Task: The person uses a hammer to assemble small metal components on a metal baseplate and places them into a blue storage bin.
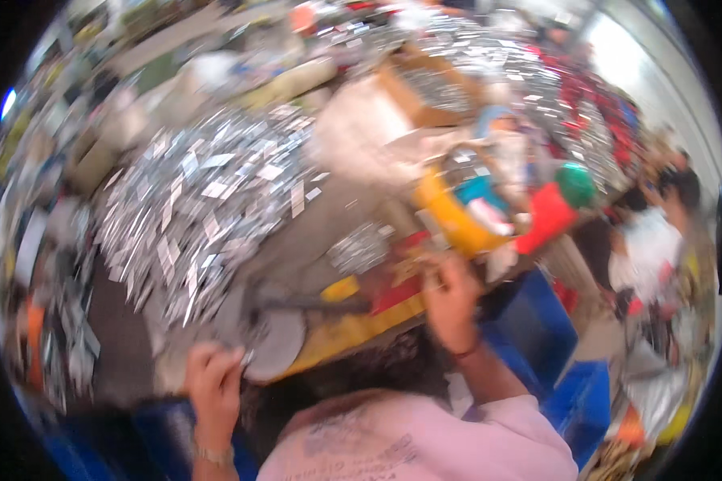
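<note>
The whole view is smeared by motion. My left hand point(213, 383) is at the lower left, its fingers curled at the rim of a pale round disc point(279, 343) on the table's near edge. My right hand point(449, 298) is raised at the centre right, with a dark band on its wrist. It is beside a flat red and yellow piece point(393, 297) and just below a yellow basket point(449, 220) of coloured toys. The blur hides whether its fingers hold anything. My pink shirt point(425, 445) fills the bottom, with a dark curly mass point(361, 370) above it.
A big heap of shiny silver strips point(200, 192) covers the left of the grey table point(321, 220), with a smaller silver clump point(359, 247) nearer. More silver and red heaps lie at the far right. Blue crates point(537, 329) stand at the lower right. A person in white point(646, 248) is at the right.
</note>
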The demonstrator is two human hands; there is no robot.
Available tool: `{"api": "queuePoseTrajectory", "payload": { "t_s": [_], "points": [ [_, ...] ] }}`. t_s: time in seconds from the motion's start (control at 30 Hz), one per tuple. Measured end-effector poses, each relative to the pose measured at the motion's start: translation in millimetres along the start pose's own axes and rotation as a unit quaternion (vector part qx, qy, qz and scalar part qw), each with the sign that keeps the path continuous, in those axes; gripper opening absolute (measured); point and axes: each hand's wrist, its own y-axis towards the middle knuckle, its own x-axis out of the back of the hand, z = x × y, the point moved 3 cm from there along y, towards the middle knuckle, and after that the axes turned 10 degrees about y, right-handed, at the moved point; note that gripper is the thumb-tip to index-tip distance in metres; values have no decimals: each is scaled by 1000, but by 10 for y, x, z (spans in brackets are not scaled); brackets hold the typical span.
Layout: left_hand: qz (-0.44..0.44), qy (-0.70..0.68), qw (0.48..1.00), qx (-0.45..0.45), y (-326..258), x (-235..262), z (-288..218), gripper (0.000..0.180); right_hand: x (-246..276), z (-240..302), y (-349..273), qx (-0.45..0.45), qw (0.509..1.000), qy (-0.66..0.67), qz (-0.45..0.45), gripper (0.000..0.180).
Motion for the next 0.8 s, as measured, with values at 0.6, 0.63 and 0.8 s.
{"api": "queuePoseTrajectory", "payload": {
  "t_s": [0.6,0.63,0.8],
  "points": [
    [-43,28,999,-17,-62,131,-39,14,-1397,1857,-234,258,874,295,288,45],
    [-44,19,998,-27,-71,136,-42,16,-1374,1840,-214,191,876,320,306,47],
    [-50,12,999,-15,-79,117,-23,17,-1382,1611,-253,68,874,324,354,48]
  ]
}}
